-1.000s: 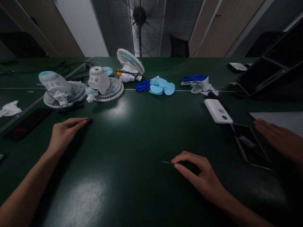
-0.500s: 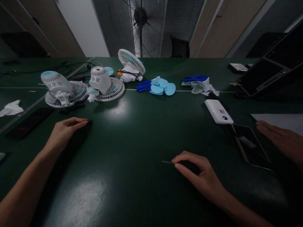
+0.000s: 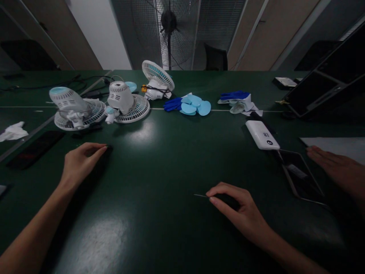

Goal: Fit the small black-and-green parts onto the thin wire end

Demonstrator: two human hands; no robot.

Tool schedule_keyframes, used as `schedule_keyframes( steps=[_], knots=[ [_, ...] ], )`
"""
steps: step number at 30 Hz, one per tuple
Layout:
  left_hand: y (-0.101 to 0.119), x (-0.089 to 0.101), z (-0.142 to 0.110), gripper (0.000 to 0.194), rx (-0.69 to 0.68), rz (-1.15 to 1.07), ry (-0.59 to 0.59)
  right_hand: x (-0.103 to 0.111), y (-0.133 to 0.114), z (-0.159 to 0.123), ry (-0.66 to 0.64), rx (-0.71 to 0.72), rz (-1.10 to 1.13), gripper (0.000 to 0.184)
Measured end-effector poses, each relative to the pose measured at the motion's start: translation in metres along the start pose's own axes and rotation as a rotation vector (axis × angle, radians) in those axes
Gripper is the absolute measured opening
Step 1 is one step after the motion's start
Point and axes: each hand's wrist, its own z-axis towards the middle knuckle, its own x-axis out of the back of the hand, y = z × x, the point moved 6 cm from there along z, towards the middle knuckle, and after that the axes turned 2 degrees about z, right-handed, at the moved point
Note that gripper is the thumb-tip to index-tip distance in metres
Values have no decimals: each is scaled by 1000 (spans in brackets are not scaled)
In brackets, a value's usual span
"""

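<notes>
My left hand (image 3: 82, 161) is low over the green table (image 3: 159, 163), thumb and fingertips pinched together. Something small and dark shows at the fingertips, too small to name. In front of it lie two small white fans, face down: a left one (image 3: 70, 101) and a right one (image 3: 121, 99). My right hand (image 3: 239, 209) is closed around a screwdriver (image 3: 201, 195). Its thin metal shaft points left, just above the tabletop; the dark handle is mostly hidden in my palm.
A third fan (image 3: 156, 78), a light-blue fan blade (image 3: 195, 104) and work gloves (image 3: 238, 101) lie farther back. To the right are a white power bank (image 3: 262, 135), a phone (image 3: 300, 175) and another person's hand (image 3: 336, 163). A dark slab (image 3: 34, 149) lies left.
My left hand has shifted slightly, its fingers still pinched. My right hand holds the screwdriver in nearly the same place.
</notes>
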Motion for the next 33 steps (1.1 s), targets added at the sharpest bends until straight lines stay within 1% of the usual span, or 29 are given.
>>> schedule_keyframes(
  steps=[3, 6, 8, 11, 13, 15, 18, 21, 25, 30, 33],
  knots=[
    [20, -5, -11, 46, -76, -19, -17, 0, -2, 0, 7, -4, 6, 13],
    [54, -20, -35, 45, -176, -123, -106, 0, -3, 0, 16, 3, 11, 12],
    [83, -38, -61, 39, -286, -186, -207, 0, -3, 1, 17, 10, 19, 12],
    [123, -73, -112, 25, -478, -224, -429, 0, -2, 1, 11, 9, 23, 12],
    [143, -94, -144, 18, -569, -272, -569, 0, -1, 1, 7, 9, 17, 11],
    [157, -110, -168, 16, -629, -322, -646, -1, -1, 0, -1, 12, 11, 11],
    [165, -123, -185, 13, -688, -346, -676, -3, -3, 0, -17, 40, 16, 11],
    [165, -130, -189, 13, -738, -321, -652, -6, -5, 0, -45, 67, 15, 12],
    [162, -132, -190, 18, -785, -272, -612, -8, -5, 0, -76, 59, -9, 13],
    [164, -131, -194, 23, -854, -217, -593, -7, -6, 0, -80, 48, -47, 12],
    [165, -129, -194, 27, -842, -212, -611, -7, -6, 0, -81, 47, -69, 12]
  ],
)
